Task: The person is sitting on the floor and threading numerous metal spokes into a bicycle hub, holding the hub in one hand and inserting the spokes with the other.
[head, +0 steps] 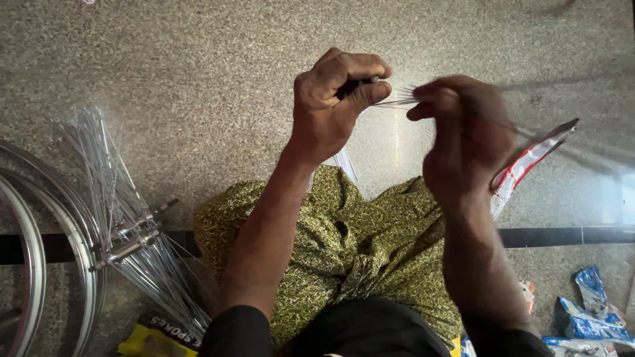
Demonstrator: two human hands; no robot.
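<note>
Spokes (395, 101), thin and silvery, run in a small bundle between the two hands, held out over the speckled stone floor (198, 73). The left hand (334, 99) is curled into a fist, its fingers (360, 66) wrapped tight around one end of the bundle, where a short dark metal tip pokes out just above the thumb. The right hand (466, 135) is blurred; its fingers (436, 89) seem pinched together on the other end of the spokes, though how firmly they clamp cannot be told. A red-and-white plastic wrapper (529, 162) hangs just beside the right hand, on its far side from the left, and more spoke ends show below the left fingers near the wrist. Beneath both forearms lies a green-patterned cloth (350, 244) over the person's lap. Well away from the left fingers, a loose sheaf of spokes (116, 198) fans across the floor, touching a hub axle (129, 241) and lying beside a bright wheel rim (49, 225). A yellow packet (155, 337) sits below that sheaf. Blue packets (589, 311) lie below the right forearm.
</note>
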